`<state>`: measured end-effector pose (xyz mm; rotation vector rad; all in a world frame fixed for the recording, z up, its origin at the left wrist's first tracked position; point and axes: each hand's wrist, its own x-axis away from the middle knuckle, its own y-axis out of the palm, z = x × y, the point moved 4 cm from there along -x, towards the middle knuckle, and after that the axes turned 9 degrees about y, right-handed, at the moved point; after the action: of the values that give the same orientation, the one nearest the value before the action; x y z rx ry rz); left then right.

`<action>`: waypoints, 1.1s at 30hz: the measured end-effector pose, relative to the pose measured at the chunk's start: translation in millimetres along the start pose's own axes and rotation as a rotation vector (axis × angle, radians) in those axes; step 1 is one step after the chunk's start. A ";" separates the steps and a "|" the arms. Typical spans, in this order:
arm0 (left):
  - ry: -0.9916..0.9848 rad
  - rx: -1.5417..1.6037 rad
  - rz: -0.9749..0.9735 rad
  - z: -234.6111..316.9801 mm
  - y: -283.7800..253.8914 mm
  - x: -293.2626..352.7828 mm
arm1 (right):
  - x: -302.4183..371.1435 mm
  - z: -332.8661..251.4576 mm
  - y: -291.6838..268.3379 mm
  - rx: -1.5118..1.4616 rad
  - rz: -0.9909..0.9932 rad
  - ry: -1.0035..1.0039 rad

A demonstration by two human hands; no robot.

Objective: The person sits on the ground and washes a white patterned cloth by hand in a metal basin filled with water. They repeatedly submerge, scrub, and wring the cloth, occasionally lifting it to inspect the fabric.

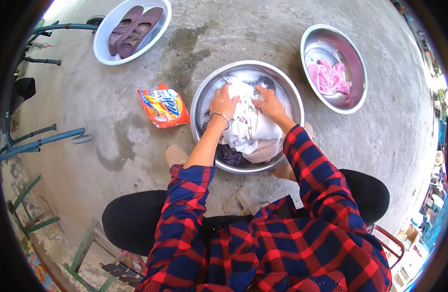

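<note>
A round metal basin (296, 100) stands on the floor in front of me with wet laundry in it. My left hand (224, 103), a bracelet at its wrist, grips the left side of a white garment (243, 124) with small dark figures. On its other side my right hand (271, 104) holds the same cloth, thumb and forefinger apart with fabric between them. Beige cloth (265, 151) and a dark purple cloth (232, 155) lie at the near side of the basin. Some fingertips are buried in the folds.
An orange detergent bag (164, 108) sits left of the basin. Purple shoes (135, 29) lie in a pale blue tub (166, 24) at far left. Another metal basin (357, 95) at right holds a pink cloth (327, 77). Blue metal frames (44, 143) stand along the left.
</note>
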<state>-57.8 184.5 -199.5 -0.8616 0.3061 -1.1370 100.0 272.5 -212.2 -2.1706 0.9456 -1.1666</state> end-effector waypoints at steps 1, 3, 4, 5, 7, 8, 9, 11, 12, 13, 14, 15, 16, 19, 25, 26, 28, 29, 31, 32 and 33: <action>-0.009 -0.069 -0.092 -0.2 4.0 -4.7 | -7.3 0.7 6.3 0.093 -0.053 0.052; 0.004 -0.211 -0.163 -1.3 13.7 -10.9 | -17.1 1.1 15.0 0.243 -0.108 0.103; 0.008 -0.232 -0.177 -2.5 19.0 -16.4 | -23.7 1.5 18.6 0.277 -0.117 0.094; 0.012 -0.252 -0.190 -4.1 24.5 -21.7 | -29.7 2.5 22.6 0.311 -0.126 0.085; 0.066 -0.314 -0.177 -5.9 33.3 -33.0 | -36.7 -4.0 23.4 0.364 -0.119 0.074; 0.094 -0.326 -0.208 -7.3 39.0 -38.5 | -39.2 -6.6 23.7 0.384 -0.108 0.075; 0.128 -0.335 -0.239 -2.5 41.0 -44.3 | -40.7 -9.0 20.3 0.404 -0.093 0.081; 0.236 -0.319 -0.262 5.3 42.0 -47.5 | -45.2 -9.8 15.1 0.330 -0.069 0.117; 0.286 -0.128 -0.095 4.7 38.7 -47.4 | -45.1 -12.6 10.8 0.293 -0.055 0.128; 0.330 0.065 0.072 -0.8 37.3 -42.6 | -42.6 -11.5 12.1 -0.071 -0.099 0.103; 0.371 0.258 0.239 -7.2 36.2 -37.6 | -39.7 -6.3 15.1 -0.435 -0.143 0.076; -0.110 0.782 0.124 -18.0 43.2 -33.4 | -34.7 -1.3 15.6 -0.800 -0.184 0.052; -0.221 1.480 0.077 -16.6 46.4 -25.3 | -20.7 -11.8 3.5 -0.720 -0.079 -0.015; -0.331 2.021 -0.002 20.4 20.3 6.6 | 41.6 -54.3 -28.5 -0.442 0.231 -0.261; -0.369 2.021 -0.310 49.0 11.1 48.7 | 141.3 -122.0 -15.0 -0.190 0.316 -0.492; -0.328 2.010 -0.233 49.9 13.8 45.9 | 143.0 -122.5 -16.9 -0.145 0.334 -0.481; -0.307 2.073 -0.151 45.9 24.5 42.8 | 141.9 -125.2 -17.6 -0.057 0.357 -0.468; -0.329 2.145 -0.163 44.6 30.6 44.3 | 138.0 -123.9 -18.1 0.013 0.418 -0.536; -0.271 1.884 -0.106 41.3 26.0 47.5 | 129.6 -124.9 -19.1 0.105 0.432 -0.515; -0.243 1.753 -0.078 40.8 24.1 47.9 | 124.9 -125.3 -19.5 0.137 0.406 -0.483; -0.219 1.619 -0.046 39.3 21.3 48.1 | 120.1 -126.3 -19.2 0.161 0.390 -0.447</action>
<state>0.9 162.5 -179.9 0.4630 -0.7735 -0.9300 45.8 180.3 -73.3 -1.8896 0.9730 -0.5241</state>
